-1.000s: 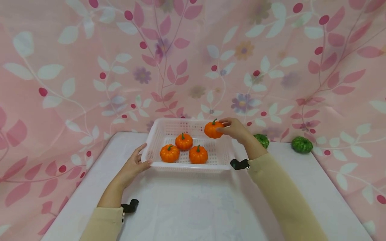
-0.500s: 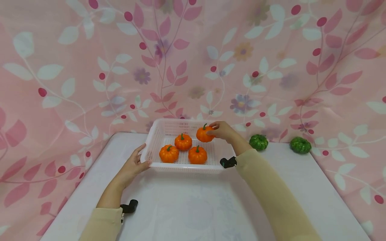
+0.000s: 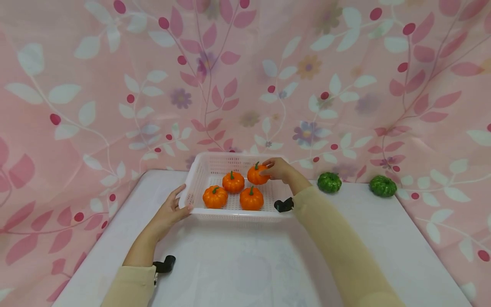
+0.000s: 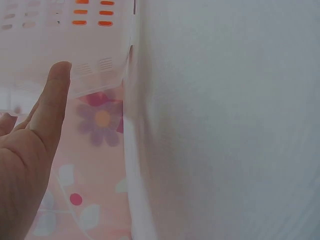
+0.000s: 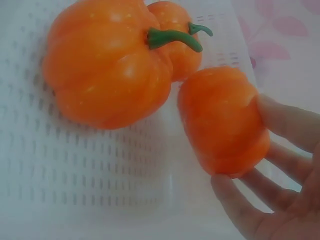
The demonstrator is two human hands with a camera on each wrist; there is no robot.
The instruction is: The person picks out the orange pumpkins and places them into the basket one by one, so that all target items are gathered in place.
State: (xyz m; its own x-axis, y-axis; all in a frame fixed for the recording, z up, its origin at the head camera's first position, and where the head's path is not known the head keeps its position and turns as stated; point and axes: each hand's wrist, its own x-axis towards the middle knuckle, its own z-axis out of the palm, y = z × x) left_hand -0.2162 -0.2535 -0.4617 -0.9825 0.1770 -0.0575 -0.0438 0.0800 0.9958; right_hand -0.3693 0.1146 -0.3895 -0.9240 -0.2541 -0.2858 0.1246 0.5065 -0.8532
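Observation:
A white perforated basket (image 3: 199, 170) stands at the back of the white table. Three small orange pumpkins lie in it: one at the front left (image 3: 215, 197), one behind it (image 3: 233, 182), one at the front right (image 3: 251, 198). My right hand (image 3: 277, 169) grips a fourth orange pumpkin (image 3: 256, 175) (image 5: 222, 122) low inside the basket, near its far wall, fingers curled round it. My left hand (image 3: 170, 209) rests against the basket's left front corner (image 4: 95, 75), thumb (image 4: 52, 102) straight along the wall.
Two green pumpkins (image 3: 329, 182) (image 3: 382, 186) sit on the table to the right of the basket, near the pink floral backdrop (image 3: 245, 76). The white table (image 3: 238, 264) stretches bare towards me.
My right hand has carried the orange pumpkin leftward and down from above the basket's right rim into the basket. The left hand has stayed at the corner.

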